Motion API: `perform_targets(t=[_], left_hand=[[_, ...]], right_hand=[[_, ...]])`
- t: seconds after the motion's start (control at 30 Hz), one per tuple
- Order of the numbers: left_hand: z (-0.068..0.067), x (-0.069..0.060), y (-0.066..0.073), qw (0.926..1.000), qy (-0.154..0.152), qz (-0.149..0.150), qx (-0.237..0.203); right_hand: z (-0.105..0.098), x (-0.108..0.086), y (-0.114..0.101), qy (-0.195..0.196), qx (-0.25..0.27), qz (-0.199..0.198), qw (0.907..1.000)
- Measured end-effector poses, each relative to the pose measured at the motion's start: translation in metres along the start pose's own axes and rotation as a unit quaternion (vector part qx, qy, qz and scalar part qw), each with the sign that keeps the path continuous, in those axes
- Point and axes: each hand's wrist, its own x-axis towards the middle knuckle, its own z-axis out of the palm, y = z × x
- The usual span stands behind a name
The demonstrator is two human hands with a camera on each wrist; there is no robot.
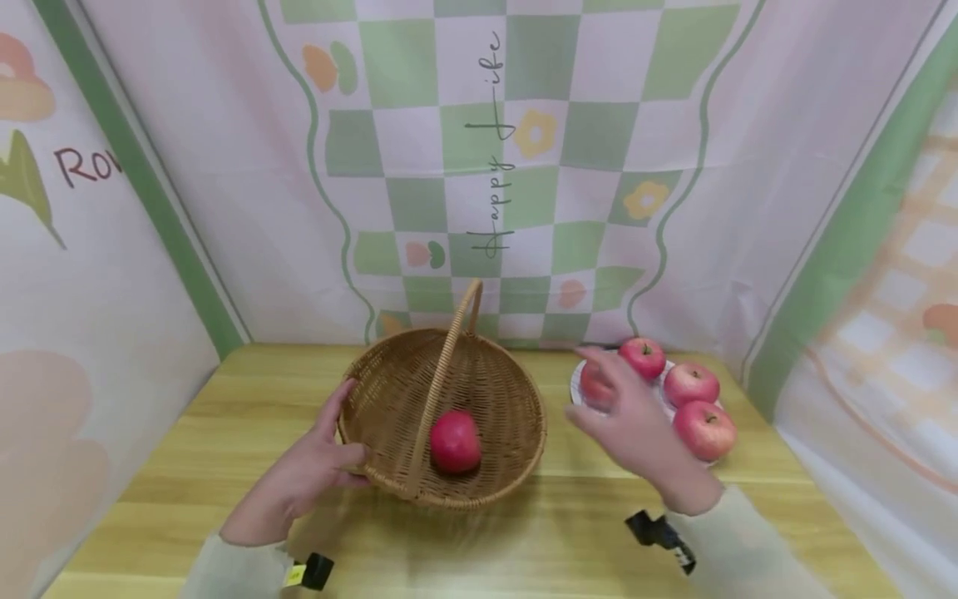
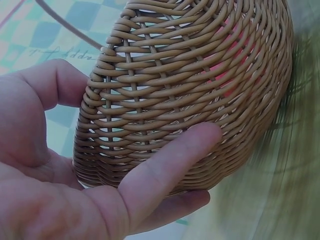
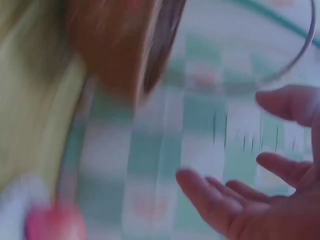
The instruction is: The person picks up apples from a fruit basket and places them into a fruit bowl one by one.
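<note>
A woven wicker basket [image 1: 389, 378] with a tall arched handle stands on the table, its opening facing up toward the head camera. Inside it lies one red apple [image 1: 455, 443]. My left hand [image 1: 318, 466] grips the basket's left rim; the left wrist view has its fingers [image 2: 172, 157] against the woven outside. Above a white plate [image 1: 575, 384] on the right hovers my right hand [image 1: 636, 424], fingers spread and holding nothing. The plate bears several red apples [image 1: 692, 385], one partly hidden behind that hand. In the right wrist view an apple [image 3: 57, 222] is blurred at the lower left.
The wooden table [image 1: 247, 408] carries the basket and plate. A checked, printed curtain [image 1: 471, 191] hangs right behind its back edge, and further cloth panels [image 1: 112, 349] stand at both sides. A black strap device [image 1: 662, 541] is on each sleeve.
</note>
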Motion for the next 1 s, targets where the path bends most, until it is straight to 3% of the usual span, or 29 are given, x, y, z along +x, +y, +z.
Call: perform_targets(t=[0.13,0.3,0.4,0.67,0.8,1.0], left_hand=[[0.003,0.001,0.001,0.9999,-0.001,0.004,0.009],[0.007,0.001,0.003,0.9998,0.004,0.001,0.021],[0.01,0.0,0.005,0.9995,0.001,-0.001,0.032],[0.012,-0.003,0.008,0.9989,0.0,0.005,0.047],[0.014,-0.003,0.008,0.9986,-0.002,0.009,0.053],[0.016,-0.003,0.008,0.999,0.002,0.016,0.041]], right_hand=[[0.042,0.008,-0.015,-0.061,0.108,0.053,0.9908],[0.09,0.016,-0.021,-0.075,0.097,0.141,0.9824],[0.107,0.02,-0.021,-0.091,0.087,0.163,0.9785],[0.124,0.025,-0.014,-0.185,0.067,0.11,0.9743],[0.126,0.024,-0.011,-0.194,0.039,0.089,0.9762],[0.129,0.025,-0.01,-0.222,0.066,0.092,0.9686]])
